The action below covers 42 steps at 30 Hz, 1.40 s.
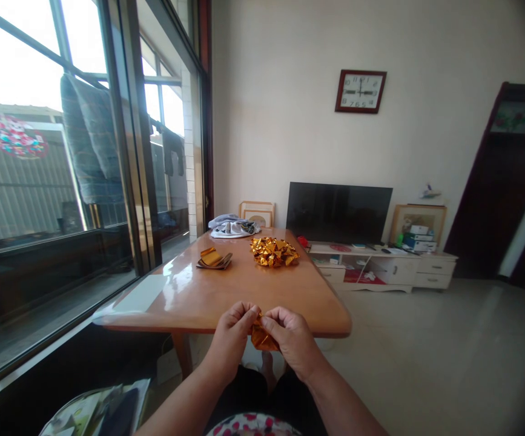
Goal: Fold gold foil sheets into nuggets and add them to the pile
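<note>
Shiny gold foil (263,338) hangs between my two hands at the table's near edge. My left hand (235,330) pinches its upper left side between thumb and fingers. On the right side, my right hand (290,333) grips the same foil close to the other hand's fingertips. Farther back on the wooden table (235,297) lies a pile of crumpled or folded gold foil pieces (274,252). To the left of that pile is a small stack of flat gold sheets (212,258) on darker sheets.
Folded cloth (232,226) lies at the table's far end. Beyond stand a television (339,212) and a white cabinet (398,269). A large window (94,151) runs along the left. A container of papers (103,412) is at the lower left.
</note>
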Tool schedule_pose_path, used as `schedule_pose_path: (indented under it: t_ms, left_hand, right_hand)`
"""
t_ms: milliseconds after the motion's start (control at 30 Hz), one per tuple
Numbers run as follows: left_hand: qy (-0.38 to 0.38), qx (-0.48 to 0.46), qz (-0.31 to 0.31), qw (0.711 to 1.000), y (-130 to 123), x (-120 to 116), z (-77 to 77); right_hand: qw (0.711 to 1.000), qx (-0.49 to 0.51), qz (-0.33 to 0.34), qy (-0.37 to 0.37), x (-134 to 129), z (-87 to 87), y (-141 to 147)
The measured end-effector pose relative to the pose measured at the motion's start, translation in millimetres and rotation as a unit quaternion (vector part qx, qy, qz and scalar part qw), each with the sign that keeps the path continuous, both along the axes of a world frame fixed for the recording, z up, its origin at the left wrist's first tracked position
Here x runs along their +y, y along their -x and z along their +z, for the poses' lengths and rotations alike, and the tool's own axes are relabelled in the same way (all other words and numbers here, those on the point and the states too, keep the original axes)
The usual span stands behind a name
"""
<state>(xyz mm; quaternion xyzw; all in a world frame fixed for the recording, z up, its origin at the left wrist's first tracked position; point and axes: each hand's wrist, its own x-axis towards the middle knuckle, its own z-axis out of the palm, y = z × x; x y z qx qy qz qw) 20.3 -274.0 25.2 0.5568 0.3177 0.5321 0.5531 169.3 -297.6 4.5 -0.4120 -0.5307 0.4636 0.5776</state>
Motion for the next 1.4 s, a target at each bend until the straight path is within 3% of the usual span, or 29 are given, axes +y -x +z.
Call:
schedule_pose_path:
  t_ms: [400,667,1100,1400]
  left_hand:
    - [0.001,-0.059,0.07,0.996,-0.7,0.5,0.6]
    - [0.015,-0.073,0.077,0.994,0.8,2.2,-4.1]
    - [0.016,-0.086,0.096,0.992,9.7,4.1,-2.1]
    - [0.01,-0.099,0.109,0.989,13.3,11.3,-12.1]
  right_hand:
    - [0.996,-0.083,-0.001,-0.021,-4.9,7.5,-1.4]
    - [0.993,-0.114,-0.016,-0.015,0.7,0.8,0.6]
    - [0.985,-0.171,-0.003,-0.01,-4.2,9.4,3.5]
    - [0.98,-0.196,0.019,-0.015,-2.5,6.9,1.4]
